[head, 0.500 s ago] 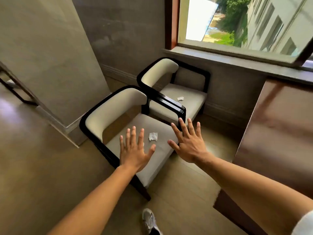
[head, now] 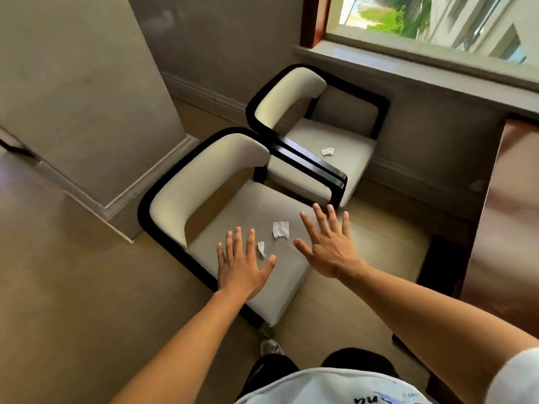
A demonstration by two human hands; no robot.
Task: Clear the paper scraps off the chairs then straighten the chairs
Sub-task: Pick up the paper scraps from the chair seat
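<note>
Two cream chairs with black frames stand side by side. The near chair point(head: 204, 182) carries a white paper scrap point(head: 280, 229) and a smaller scrap point(head: 261, 248) on its seat. A third crumpled scrap point(head: 327, 151) lies on the seat of the far chair point(head: 294, 94). My left hand point(head: 242, 266) hovers flat over the near seat, fingers spread, its thumb just below the small scrap. My right hand point(head: 329, 243) is spread over the seat's right edge, just right of the larger scrap. Both hands hold nothing.
A grey wall corner with a baseboard point(head: 145, 182) juts out left of the near chair. A window sill point(head: 408, 68) runs behind the far chair. A brown wooden table point(head: 510, 228) stands at the right. My shoe point(head: 271, 346) is on the tan floor below the near seat.
The view has tilted down and drawn closer to the chairs. Both hands stay spread over the near seat, and the small scrap by my left thumb now shows.
</note>
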